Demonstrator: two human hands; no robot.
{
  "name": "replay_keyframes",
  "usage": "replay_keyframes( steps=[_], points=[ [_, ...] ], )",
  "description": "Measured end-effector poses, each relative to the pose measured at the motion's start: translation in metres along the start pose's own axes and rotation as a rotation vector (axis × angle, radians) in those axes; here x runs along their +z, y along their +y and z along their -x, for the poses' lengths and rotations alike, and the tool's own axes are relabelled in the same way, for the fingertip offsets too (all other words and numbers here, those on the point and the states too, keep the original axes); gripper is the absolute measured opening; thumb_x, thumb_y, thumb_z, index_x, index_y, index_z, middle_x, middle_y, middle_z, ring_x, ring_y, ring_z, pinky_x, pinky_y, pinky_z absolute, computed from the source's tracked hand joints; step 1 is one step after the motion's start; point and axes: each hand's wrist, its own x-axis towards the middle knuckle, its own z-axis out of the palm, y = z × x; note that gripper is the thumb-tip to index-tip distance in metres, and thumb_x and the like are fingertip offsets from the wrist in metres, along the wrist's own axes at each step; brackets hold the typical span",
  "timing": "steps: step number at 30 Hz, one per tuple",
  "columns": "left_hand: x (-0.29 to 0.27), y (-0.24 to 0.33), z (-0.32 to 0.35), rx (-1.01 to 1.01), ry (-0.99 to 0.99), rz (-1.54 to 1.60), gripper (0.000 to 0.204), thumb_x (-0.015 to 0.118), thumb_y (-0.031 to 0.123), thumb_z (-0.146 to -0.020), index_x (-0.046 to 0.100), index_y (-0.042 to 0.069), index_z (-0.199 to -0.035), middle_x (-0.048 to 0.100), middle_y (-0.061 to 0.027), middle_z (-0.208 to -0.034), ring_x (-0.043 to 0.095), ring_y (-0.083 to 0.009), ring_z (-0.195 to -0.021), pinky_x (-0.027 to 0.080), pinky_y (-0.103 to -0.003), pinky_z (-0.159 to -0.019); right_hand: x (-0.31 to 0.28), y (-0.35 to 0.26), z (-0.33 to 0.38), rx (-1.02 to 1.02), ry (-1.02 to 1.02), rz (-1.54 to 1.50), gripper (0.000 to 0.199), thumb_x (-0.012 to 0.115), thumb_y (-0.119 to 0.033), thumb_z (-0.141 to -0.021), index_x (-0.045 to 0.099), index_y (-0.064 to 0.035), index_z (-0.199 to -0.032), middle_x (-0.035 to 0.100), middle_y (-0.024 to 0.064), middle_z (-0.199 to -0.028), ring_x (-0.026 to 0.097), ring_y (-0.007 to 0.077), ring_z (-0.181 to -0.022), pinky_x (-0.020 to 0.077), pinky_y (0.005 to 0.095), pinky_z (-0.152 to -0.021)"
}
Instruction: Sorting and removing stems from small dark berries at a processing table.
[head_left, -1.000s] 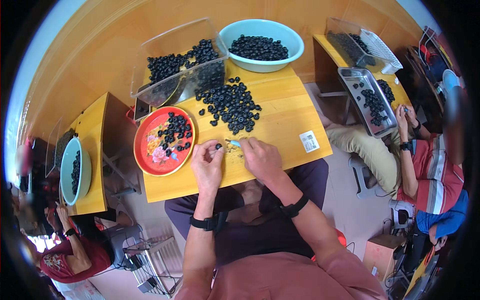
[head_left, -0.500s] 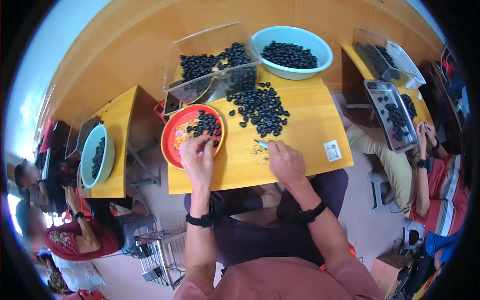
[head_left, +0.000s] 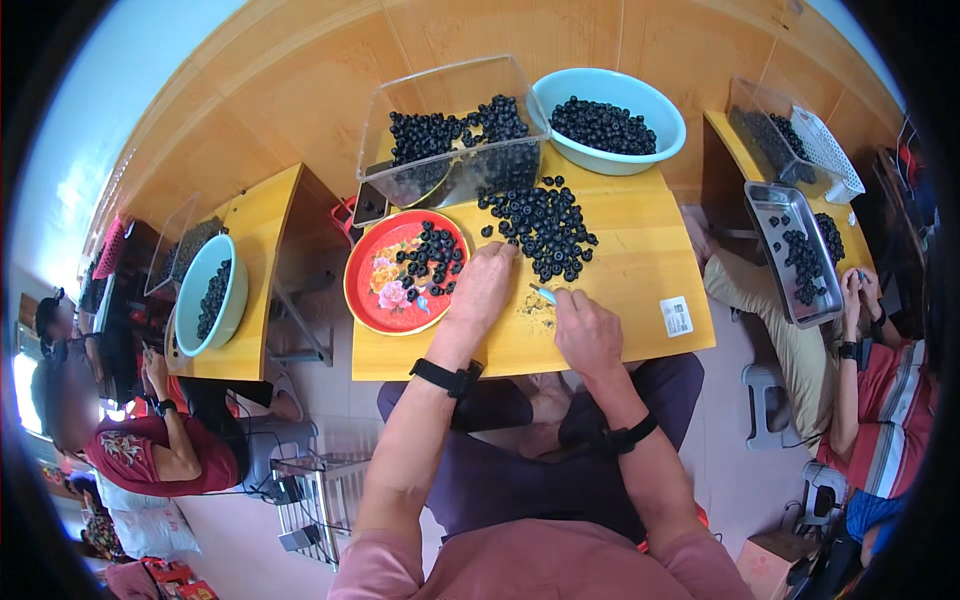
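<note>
My left hand (head_left: 482, 287) reaches to the near left edge of a loose pile of small black rings (head_left: 545, 225) on the yellow table. Its fingers are bunched at the pile, and anything between them is hidden. In my right hand (head_left: 586, 332), the fingers are wrapped round a slim tool with a light-blue handle (head_left: 545, 295); its short dark tip points left, over dark crumbs (head_left: 537, 320) on the table. Left of my left hand lies a round red tray (head_left: 402, 318) with a flower print, holding more black rings (head_left: 434, 255) toward its right side.
A clear plastic bin (head_left: 455, 75) and a light-blue basin (head_left: 668, 130), both with black rings, stand at the back. A white label (head_left: 676, 317) is on the table's right. Other people work at side tables, with a blue basin (head_left: 232, 310) left and a metal tray (head_left: 765, 250) right.
My left hand has moved right from over the red tray to the pile's edge. My right hand keeps hold of the tool, near the same spot. The view has shifted slightly.
</note>
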Motion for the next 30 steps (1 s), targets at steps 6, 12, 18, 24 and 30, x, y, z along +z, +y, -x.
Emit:
replay_keyframes(
  steps=[6,12,18,24,30],
  points=[
    [-0.005,0.014,0.013,-0.07,0.028,0.11,0.021,0.069,-0.001,-0.087,0.072,-0.001,-0.107,0.071,-0.0199,-0.099,0.072,-0.0371,-0.093,0.059,-0.044,-0.083,0.003,0.002,0.001,0.003,0.008,0.01,0.006,0.062,-0.009,-0.088,0.063,-0.0097,-0.093,0.06,0.0073,-0.077,0.068,0.0248,-0.067,0.0558,0.0394,-0.057],
    [0.005,0.034,0.041,-0.365,0.207,0.572,0.021,0.074,0.004,-0.09,0.074,-0.002,-0.11,0.073,-0.0118,-0.096,0.072,-0.0199,-0.086,0.058,-0.032,-0.082,0.001,0.002,0.003,0.017,-0.014,0.018,0.007,0.062,-0.009,-0.088,0.063,-0.0101,-0.094,0.06,0.0068,-0.077,0.068,0.0249,-0.068,0.056,0.0398,-0.057],
    [0.016,0.041,0.065,-0.533,0.259,0.741,0.021,0.076,0.002,-0.091,0.073,-0.002,-0.112,0.068,-0.0073,-0.099,0.068,-0.0133,-0.087,0.056,-0.028,-0.082,-0.002,-0.001,0.001,0.02,-0.019,0.015,0.011,0.062,-0.009,-0.089,0.065,-0.0102,-0.099,0.06,0.0065,-0.076,0.068,0.0249,-0.068,0.0555,0.0405,-0.057],
    [0.018,0.041,0.067,-0.415,0.385,0.758,0.016,0.075,-0.004,-0.092,0.072,-0.003,-0.107,0.069,-0.0042,-0.099,0.066,-0.0091,-0.086,0.055,-0.026,-0.08,-0.004,-0.001,0.001,0.014,-0.035,0.014,0.011,0.063,-0.008,-0.089,0.066,-0.0081,-0.1,0.059,0.0076,-0.076,0.068,0.0254,-0.067,0.0551,0.0403,-0.057],
    [0.018,0.044,0.068,-0.542,0.271,0.874,0.02,0.075,-0.006,-0.091,0.067,-0.002,-0.11,0.07,-0.0038,-0.099,0.067,-0.0094,-0.088,0.056,-0.025,-0.082,-0.006,-0.001,0.001,-0.01,-0.015,-0.007,0.014,0.064,-0.007,-0.088,0.067,-0.007,-0.102,0.059,0.0078,-0.076,0.068,0.0253,-0.068,0.0549,0.0397,-0.057]
  ],
)
